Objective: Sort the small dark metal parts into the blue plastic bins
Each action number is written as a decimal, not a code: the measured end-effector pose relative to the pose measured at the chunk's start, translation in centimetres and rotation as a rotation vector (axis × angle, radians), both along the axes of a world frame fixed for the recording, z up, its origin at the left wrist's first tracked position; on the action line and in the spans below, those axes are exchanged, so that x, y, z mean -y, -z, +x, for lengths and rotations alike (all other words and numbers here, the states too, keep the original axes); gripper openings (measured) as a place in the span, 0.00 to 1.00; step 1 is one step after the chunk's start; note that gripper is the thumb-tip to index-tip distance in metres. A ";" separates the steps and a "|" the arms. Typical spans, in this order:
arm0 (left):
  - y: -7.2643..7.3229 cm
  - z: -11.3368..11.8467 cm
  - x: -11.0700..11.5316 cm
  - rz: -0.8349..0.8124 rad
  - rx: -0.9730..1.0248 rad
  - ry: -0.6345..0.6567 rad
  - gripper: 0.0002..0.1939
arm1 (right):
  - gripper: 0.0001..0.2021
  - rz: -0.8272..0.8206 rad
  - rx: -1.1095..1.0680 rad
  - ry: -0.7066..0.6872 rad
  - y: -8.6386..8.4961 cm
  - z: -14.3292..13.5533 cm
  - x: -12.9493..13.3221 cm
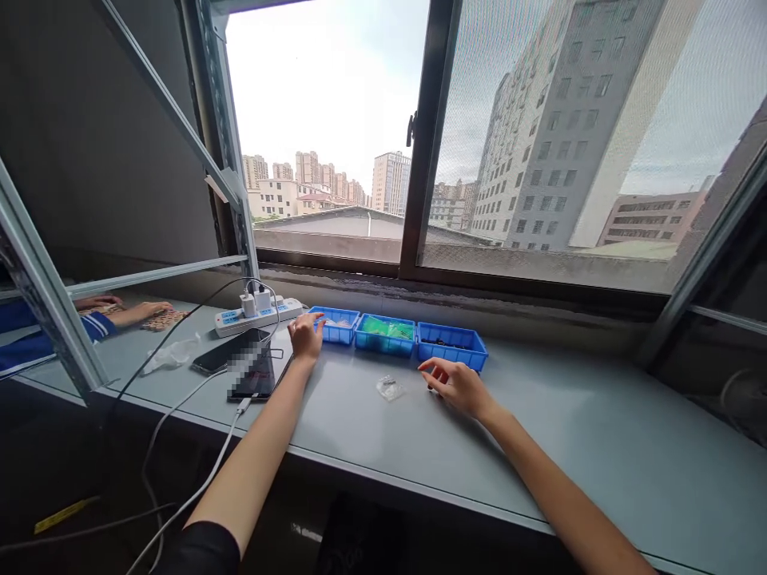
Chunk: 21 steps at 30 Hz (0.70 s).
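Observation:
My left hand is at the near left corner of the left blue bin, which holds small clear or whitish pieces. Its fingers are bent, thumb and forefinger slightly apart, with no object visible between them. My right hand hovers low over the table in front of the right blue bin, fingers loosely curved and apart from the thumb. A tiny dark spot shows beneath its fingertips; I cannot make out what it is. Between my hands lies a small clear plastic bag with something small inside. Green packets fill the middle blue bin.
Two phones and white cables lie left of my left arm, below a power strip with plugs. Crumpled clear plastic is further left. Beyond a metal frame post, another person's hands touch small brown pieces. A window stands behind the table.

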State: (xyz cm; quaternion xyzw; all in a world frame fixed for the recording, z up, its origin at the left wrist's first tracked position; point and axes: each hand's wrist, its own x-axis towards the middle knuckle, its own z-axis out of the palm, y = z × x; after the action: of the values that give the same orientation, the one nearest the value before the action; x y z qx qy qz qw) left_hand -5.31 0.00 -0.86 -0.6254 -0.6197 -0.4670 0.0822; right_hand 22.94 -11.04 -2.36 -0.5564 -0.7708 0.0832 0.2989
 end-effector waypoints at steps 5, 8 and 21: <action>0.3 0.4 -0.4 -0.089 -0.061 0.040 0.13 | 0.12 -0.006 0.027 -0.015 0.0 -0.2 0.1; 0.4 0.7 -0.6 -0.159 -0.053 -0.003 0.19 | 0.12 -0.003 0.038 -0.044 0.0 -0.6 0.4; -0.4 10.0 4.6 0.287 -0.685 0.760 0.11 | 0.17 0.190 0.250 -0.247 1.8 -3.1 0.7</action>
State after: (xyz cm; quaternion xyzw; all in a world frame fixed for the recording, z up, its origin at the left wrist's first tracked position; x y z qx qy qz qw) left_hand 4.66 -4.62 -0.44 -0.9050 -0.2171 -0.3128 0.1897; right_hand 19.87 -11.75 -4.16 -0.4330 -0.8686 -0.0236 0.2396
